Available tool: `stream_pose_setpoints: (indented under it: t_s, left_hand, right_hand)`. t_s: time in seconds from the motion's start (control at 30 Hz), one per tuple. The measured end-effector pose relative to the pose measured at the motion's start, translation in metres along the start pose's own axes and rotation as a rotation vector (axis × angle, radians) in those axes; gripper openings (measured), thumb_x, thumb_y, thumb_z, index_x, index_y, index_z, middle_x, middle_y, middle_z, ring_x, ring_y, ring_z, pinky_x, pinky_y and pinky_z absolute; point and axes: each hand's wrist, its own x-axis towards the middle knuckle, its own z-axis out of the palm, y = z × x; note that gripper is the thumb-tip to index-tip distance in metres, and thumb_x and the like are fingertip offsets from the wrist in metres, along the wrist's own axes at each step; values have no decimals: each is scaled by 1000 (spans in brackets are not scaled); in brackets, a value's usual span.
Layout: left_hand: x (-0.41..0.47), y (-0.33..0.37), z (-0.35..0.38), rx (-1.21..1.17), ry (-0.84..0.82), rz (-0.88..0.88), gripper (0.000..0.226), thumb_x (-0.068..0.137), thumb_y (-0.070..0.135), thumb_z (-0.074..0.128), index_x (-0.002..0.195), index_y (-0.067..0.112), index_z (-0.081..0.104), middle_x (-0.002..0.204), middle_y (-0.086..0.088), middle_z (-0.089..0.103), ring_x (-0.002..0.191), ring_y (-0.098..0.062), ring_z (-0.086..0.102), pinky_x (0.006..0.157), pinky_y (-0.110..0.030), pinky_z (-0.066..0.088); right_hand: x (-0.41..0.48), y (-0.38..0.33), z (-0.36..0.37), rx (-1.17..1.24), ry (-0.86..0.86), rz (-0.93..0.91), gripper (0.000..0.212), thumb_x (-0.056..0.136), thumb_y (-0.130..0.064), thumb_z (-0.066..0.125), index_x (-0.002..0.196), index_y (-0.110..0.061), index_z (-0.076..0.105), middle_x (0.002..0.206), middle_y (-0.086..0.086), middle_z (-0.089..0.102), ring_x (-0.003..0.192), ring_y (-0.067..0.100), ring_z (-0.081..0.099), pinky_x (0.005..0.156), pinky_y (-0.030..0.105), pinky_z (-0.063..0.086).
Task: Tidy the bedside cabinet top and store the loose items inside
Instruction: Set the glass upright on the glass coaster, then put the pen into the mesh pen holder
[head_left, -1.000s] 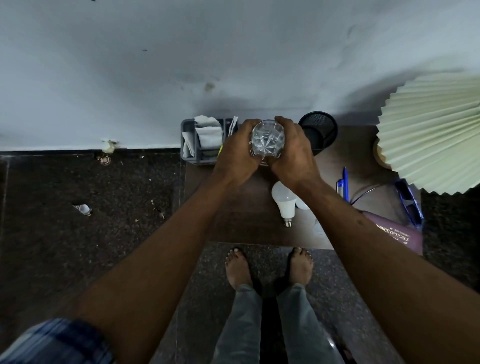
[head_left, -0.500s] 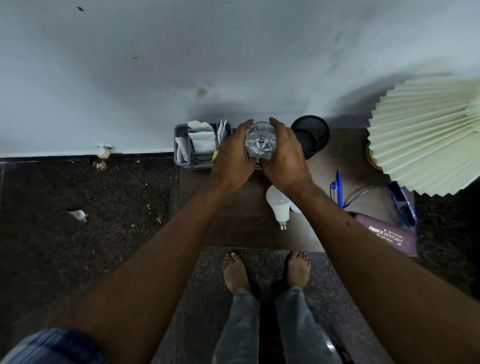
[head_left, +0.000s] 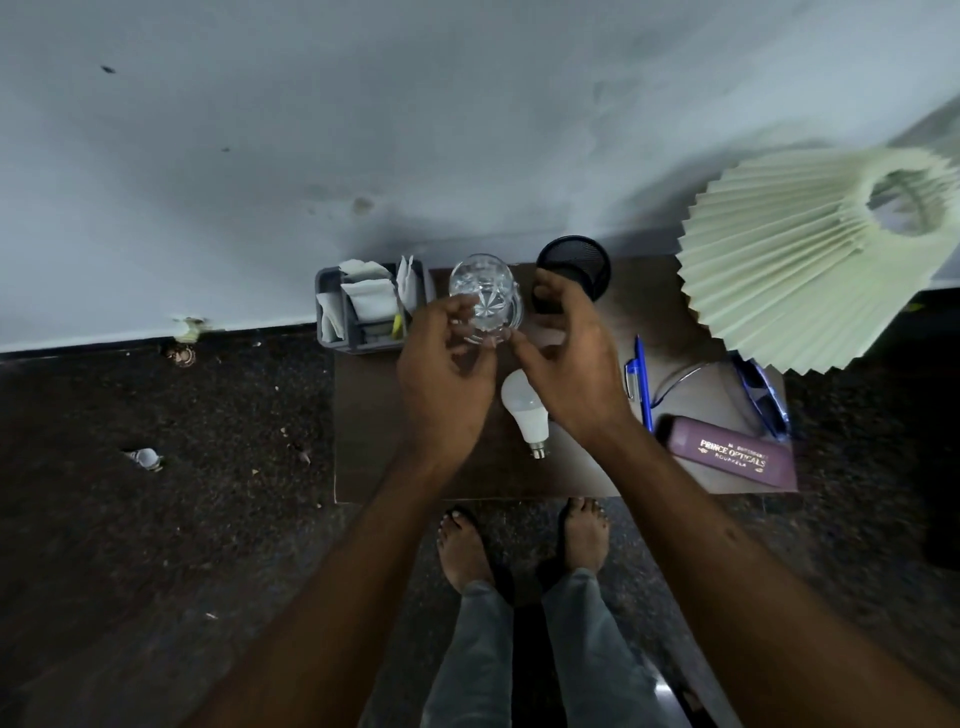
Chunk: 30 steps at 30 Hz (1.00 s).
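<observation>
1. A person stands barefoot at a bedside cabinet (head_left: 415, 467), both hands over its top near the back edge, where a cut glass (head_left: 485, 296) stands against the wall between a grey organiser (head_left: 332, 312) and a black mesh cup (head_left: 574, 265).

2. The left hand (head_left: 441, 374) has its fingers loosely curled at the glass's near side; whether the fingertips touch it cannot be told. The right hand (head_left: 571, 364) is spread wide and grips nothing, just clear of the glass.

3. The glass looks heavy for its size, rigid, smooth and breakable. A judgement: it is best taken around the wall with a full wrap of the fingers, or with two hands, never by the rim alone, and set down softly.

4. The bulb (head_left: 527, 410) lying on its side beneath the hands is light, round and fragile, and likely to roll; the white dome or the neck above the metal cap offers the safest hold.

5. The count on the top: one glass, one bulb, one organiser stuffed with white papers, one mesh cup, one blue pen (head_left: 641, 379), one pair of spectacles (head_left: 758, 395), one purple spectacle case (head_left: 732, 457), and one pleated lampshade (head_left: 810, 270).

6. Nothing appears stored inside yet; by this view, most of the tidying remains.
</observation>
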Motion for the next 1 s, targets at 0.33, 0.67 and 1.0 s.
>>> stream_pose_setpoints:
  t_s: [0.33,0.67,1.0]
  left_hand:
    - [-46,11,65,-131,-173,-188,24,86,4,70,95,27,69,92,7,75,86,-5,71,75,-19,57]
    - [-47,2,135,-58,-250,-406,21,83,4,71,88,24,70,86,4,74,85,-14,73,80,-30,61]
    - [-17,-12,183,125,-348,-418,25,80,-2,71,76,22,63,77,2,68,78,-16,66,75,-29,57]
  right_hand:
    - [-41,31,-48,180,155,191,28,91,-15,73,117,-16,67,106,-12,70,92,0,69,77,19,57]
    - [-58,94,-86,63,225,390,29,84,-14,74,95,-39,64,90,-22,72,78,5,72,74,35,63]
    - [-38,108,-89,-213,120,455,12,84,-12,67,94,-19,69,92,6,74,87,27,69,79,39,58]
